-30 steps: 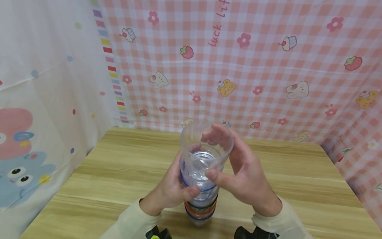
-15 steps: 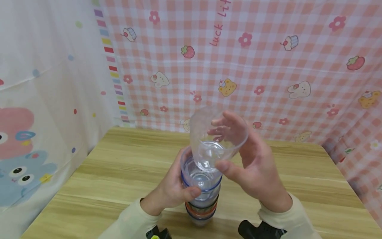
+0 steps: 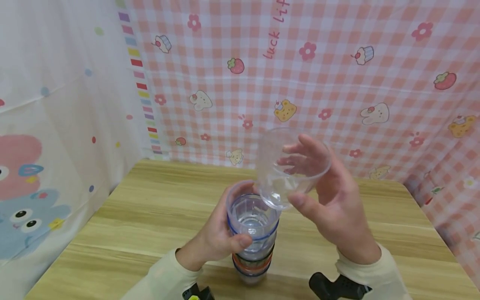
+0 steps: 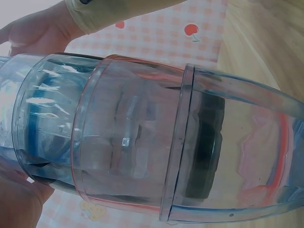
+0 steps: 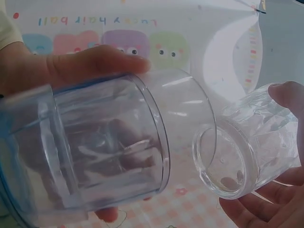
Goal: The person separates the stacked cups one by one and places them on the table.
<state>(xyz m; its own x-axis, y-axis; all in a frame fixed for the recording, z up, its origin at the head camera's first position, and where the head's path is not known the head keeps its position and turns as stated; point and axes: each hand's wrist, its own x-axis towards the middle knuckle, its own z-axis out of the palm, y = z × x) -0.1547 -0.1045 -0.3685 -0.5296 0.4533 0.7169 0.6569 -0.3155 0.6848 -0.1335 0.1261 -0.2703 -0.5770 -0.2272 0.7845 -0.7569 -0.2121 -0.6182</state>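
Observation:
A stack of nested clear plastic cups [image 3: 253, 248], some with blue, dark and orange tints, stands upright near the front of the table. My left hand [image 3: 215, 233] grips its upper part, thumb in front. Up and to the right, my right hand [image 3: 337, 200] holds a single clear cup [image 3: 275, 166] between thumb and fingers, tilted, its base near the stack's rim. In the right wrist view this clear cup [image 5: 256, 147] is apart from the top cup [image 5: 185, 104] of the stack. The left wrist view shows the tinted cups [image 4: 128, 128] nested in one another.
The wood-grain table [image 3: 150, 200] spreads around the stack. A pink checked cloth [image 3: 262, 91] hangs behind it, and a white cloth with cartoon prints [image 3: 67, 125] hangs on the left. Black wrist devices [image 3: 333, 287] sit by both sleeves.
My right hand has lifted the clear cup out of the top of the stack and moved it up and to the right. My left hand and the stack stay in place.

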